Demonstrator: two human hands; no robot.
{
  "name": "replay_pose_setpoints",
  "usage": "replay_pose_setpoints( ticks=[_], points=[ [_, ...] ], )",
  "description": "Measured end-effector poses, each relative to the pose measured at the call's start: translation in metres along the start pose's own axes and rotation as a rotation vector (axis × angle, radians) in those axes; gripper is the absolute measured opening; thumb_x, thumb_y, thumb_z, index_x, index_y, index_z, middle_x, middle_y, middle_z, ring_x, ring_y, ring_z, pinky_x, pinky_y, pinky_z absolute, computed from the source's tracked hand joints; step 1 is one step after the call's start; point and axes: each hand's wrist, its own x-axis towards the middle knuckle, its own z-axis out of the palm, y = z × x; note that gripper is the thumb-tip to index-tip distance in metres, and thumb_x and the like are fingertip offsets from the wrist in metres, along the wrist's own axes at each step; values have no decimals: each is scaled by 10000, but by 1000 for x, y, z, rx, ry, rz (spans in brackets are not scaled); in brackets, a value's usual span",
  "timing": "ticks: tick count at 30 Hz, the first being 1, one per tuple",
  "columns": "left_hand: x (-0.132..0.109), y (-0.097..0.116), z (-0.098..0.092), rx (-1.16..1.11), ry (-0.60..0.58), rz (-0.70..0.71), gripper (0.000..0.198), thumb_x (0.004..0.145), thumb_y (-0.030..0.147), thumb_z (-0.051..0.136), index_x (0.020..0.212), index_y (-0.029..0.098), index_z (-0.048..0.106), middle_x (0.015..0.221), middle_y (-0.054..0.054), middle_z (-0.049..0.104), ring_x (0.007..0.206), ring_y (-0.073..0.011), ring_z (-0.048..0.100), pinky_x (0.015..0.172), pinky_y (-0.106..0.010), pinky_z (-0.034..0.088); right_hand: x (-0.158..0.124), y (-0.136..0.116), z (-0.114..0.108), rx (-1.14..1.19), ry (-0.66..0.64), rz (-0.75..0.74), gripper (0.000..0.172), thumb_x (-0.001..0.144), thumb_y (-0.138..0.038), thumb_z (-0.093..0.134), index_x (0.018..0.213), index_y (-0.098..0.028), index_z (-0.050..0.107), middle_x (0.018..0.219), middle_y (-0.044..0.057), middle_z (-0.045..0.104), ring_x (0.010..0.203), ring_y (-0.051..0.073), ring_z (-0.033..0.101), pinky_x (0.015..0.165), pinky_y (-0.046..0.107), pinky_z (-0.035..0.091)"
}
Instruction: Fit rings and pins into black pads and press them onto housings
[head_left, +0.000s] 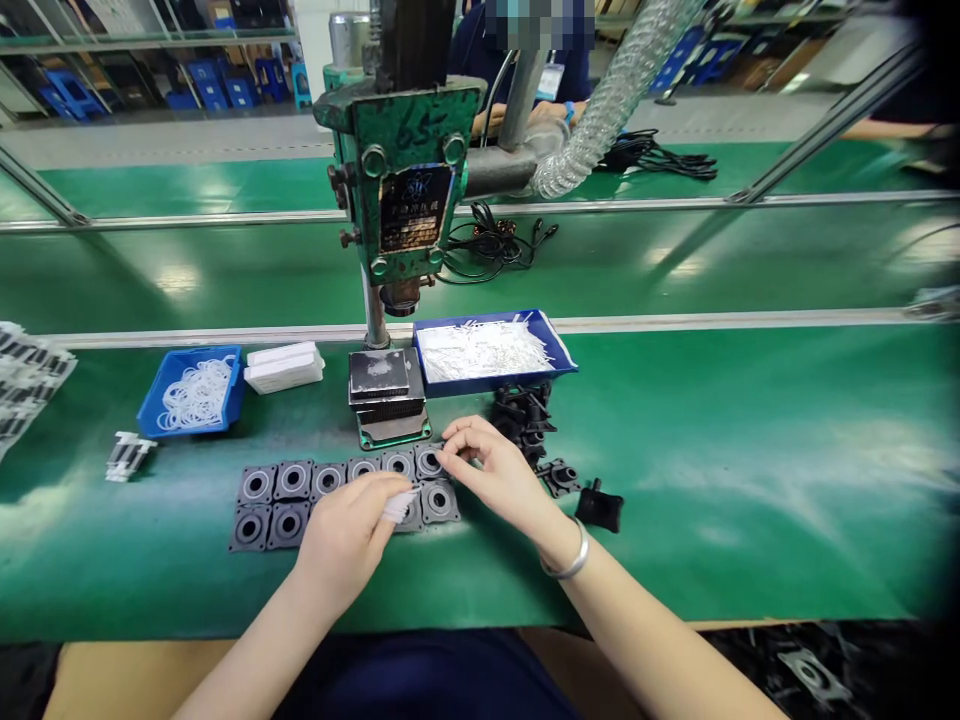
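Observation:
Two rows of square black plastic housings [291,523] with round centres lie on the green table, several of them with a pale ring around the hole. My left hand [346,535] is closed on a small bunch of white rings [399,505] above the lower row, hiding some housings. At the right end of the upper row, the fingertips of my right hand [487,470] come together over a housing [428,461]. Whatever is between those fingertips, if anything, is too small to make out.
A green press [409,190] stands behind the rows, its metal block [381,375] below. Left is a blue tray [154,395] of white rings; right, a blue bin [495,384] with white strips. Black parts [523,415] are heaped beside my right hand. A person [577,75] sits opposite.

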Motion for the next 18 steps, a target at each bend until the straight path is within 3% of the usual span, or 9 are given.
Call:
replay_pose_setpoints(
  ticks=[3,6,12,18],
  points=[
    [6,0,11,82,-75,195,242,962,99,428,1062,153,642,1144,-110,742,1108,-210,695,995,-395,570,1,6,5,13,19,-13,215,857,-341,622,709,-187,608,958,76,594,848,173,596,688,291,496],
    [11,3,18,160,-150,299,252,963,77,399,1056,120,629,1183,-143,726,1172,-238,666,1037,-453,545,2,8,7,58,22,-6,218,857,-352,620,715,-190,588,915,62,601,821,170,591,706,304,504],
    [12,3,20,212,-218,349,248,972,67,391,1042,108,626,1222,-158,709,1215,-279,637,1028,-487,547,3,12,13,195,8,91,236,872,-420,616,923,-194,569,804,0,607,694,131,585,664,273,505],
    [11,4,17,165,-234,325,259,946,34,386,1026,112,619,1257,-167,688,1239,-305,616,1025,-523,534,9,17,15,198,20,101,314,875,-488,622,935,-180,603,815,5,627,657,120,566,620,253,489]
  ],
)
